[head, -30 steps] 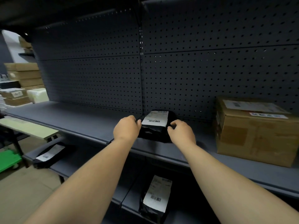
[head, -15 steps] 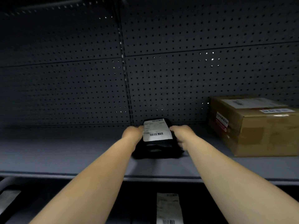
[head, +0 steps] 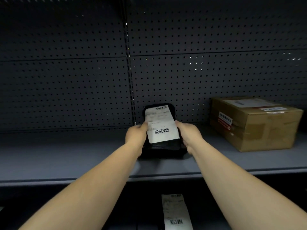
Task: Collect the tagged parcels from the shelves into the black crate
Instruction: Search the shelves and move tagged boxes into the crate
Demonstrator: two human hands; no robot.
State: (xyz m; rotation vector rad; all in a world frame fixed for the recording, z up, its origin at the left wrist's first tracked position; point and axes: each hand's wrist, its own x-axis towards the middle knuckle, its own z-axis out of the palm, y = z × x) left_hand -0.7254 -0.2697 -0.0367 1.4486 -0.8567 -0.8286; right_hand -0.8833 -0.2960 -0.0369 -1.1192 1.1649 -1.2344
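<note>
Cardboard box right of held parcel

parcel: black, white barcoded label | box: brown | pegboard: dark grey, dotted | shelf: grey

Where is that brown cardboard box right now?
The cardboard box sits on the grey shelf against the pegboard, right of the black parcel both hands hold.

This is a parcel storeroom or warehouse aisle. Dark metal racking with a perforated back panel carries a grey shelf, and on it sit a black parcel with a barcoded shipping label and a taped cardboard box bearing labels. Another labelled parcel lies on the shelf below.
</note>
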